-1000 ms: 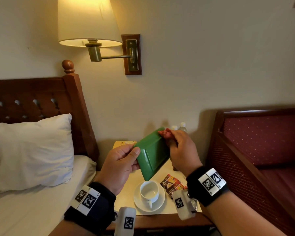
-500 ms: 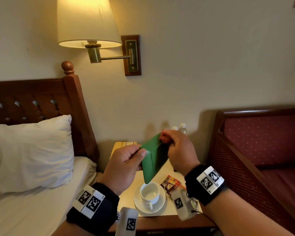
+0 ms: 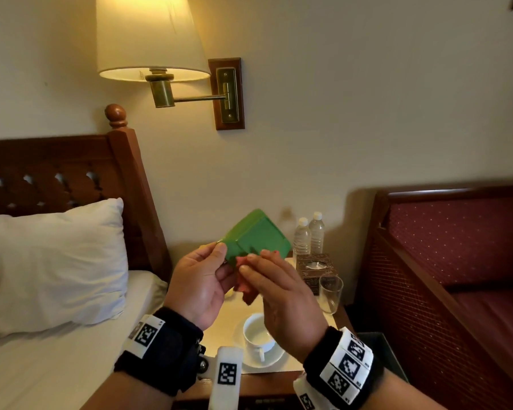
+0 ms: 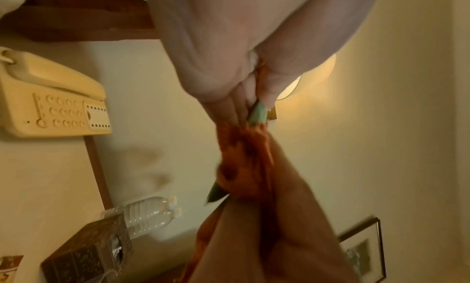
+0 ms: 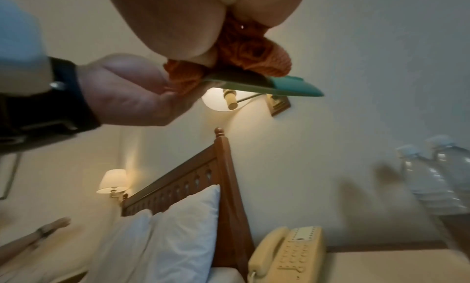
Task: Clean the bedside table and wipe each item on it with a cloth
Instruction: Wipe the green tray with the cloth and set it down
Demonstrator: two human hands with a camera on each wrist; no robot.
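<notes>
A green rectangular tray (image 3: 256,236) is held in the air above the bedside table (image 3: 219,324), tilted with its underside toward me. My left hand (image 3: 203,279) pinches its near left corner between thumb and fingers. My right hand (image 3: 279,294) grips a bunched orange-red cloth (image 3: 245,284) and presses it against the tray's near edge. In the right wrist view the cloth (image 5: 250,55) sits bunched on the tray's (image 5: 292,87) thin edge. The left wrist view shows the cloth (image 4: 244,162) between both hands, with only slivers of the tray showing.
On the table stand a white cup on a saucer (image 3: 256,338), an empty glass (image 3: 330,292), a dark patterned tissue box (image 3: 316,267), two water bottles (image 3: 308,236) and a cream telephone (image 5: 289,253). A bed with pillow (image 3: 57,261) lies left, a red-cushioned seat (image 3: 462,261) right, a wall lamp (image 3: 151,39) above.
The tray has turned from edge-on to show its underside, lifted slightly. My right hand with the cloth slid from the tray's upper corner down to its near edge.
</notes>
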